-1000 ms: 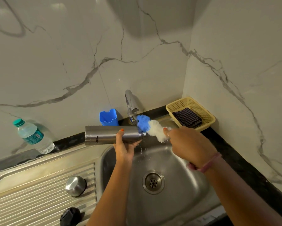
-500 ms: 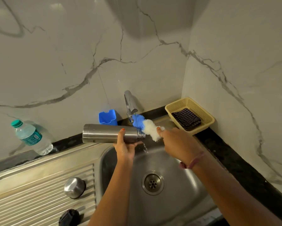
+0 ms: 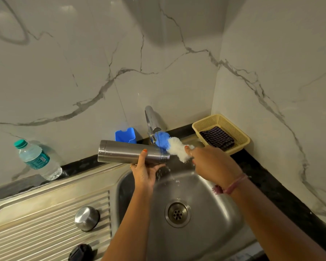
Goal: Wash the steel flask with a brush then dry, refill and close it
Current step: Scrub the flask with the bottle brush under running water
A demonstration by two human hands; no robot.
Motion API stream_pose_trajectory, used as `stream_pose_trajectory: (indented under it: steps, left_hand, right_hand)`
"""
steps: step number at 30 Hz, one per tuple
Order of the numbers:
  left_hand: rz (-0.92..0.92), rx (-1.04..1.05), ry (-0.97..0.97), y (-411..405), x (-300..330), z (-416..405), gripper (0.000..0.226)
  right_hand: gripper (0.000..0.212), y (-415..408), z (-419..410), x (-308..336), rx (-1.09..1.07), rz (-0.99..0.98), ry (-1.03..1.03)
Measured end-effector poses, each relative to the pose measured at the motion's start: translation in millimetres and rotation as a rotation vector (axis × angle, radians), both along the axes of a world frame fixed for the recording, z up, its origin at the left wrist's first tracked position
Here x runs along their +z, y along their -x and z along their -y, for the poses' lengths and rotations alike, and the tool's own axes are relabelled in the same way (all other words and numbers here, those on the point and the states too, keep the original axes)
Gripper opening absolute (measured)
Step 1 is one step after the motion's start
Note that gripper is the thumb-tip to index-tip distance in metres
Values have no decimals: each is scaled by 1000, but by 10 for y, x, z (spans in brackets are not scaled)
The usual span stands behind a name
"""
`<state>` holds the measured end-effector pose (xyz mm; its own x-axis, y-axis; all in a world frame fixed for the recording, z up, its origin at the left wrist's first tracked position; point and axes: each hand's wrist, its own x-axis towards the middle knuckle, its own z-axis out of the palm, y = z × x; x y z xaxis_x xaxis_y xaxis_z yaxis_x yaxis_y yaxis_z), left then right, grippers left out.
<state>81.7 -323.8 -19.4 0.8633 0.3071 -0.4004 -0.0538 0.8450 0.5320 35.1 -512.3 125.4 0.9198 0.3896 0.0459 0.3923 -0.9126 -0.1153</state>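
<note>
The steel flask point(image 3: 124, 152) lies horizontal over the sink point(image 3: 222, 223), mouth pointing right. My left hand point(image 3: 144, 170) grips it from below near the neck. My right hand point(image 3: 213, 165) grips the handle of a bottle brush point(image 3: 170, 146), whose blue and white bristles sit beside the flask's mouth under the tap point(image 3: 152, 122). Water runs from the tap onto the bristles and drips into the sink. The flask's steel cap point(image 3: 87, 218) and a black inner lid point(image 3: 80, 252) rest on the ribbed drainboard at the left.
A plastic water bottle point(image 3: 36, 160) stands on the counter at the left. A blue holder point(image 3: 125, 136) sits behind the flask. A yellow basket point(image 3: 239, 132) with a dark checked cloth point(image 3: 216, 138) stands in the right corner.
The flask and brush shifted slightly left between the earlier frames. The brush stays under the running water at the flask's mouth, and my right hand has turned a little.
</note>
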Motion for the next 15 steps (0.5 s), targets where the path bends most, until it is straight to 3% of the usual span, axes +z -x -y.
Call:
stream_pose_trajectory:
  steps: [7,12,15]
  left_hand:
    - [-46,2,15,-16,-1,-48,66]
    - [-49,20,-41,-25,51,-14,94]
    - [-59,51,-31,-15,36,-19,93]
  right_hand:
    - [41,50,178,179,3,-20,42]
    - [40,11,7,-10,26,-10,51]
    - [42,22,164,124,33,-13,60]
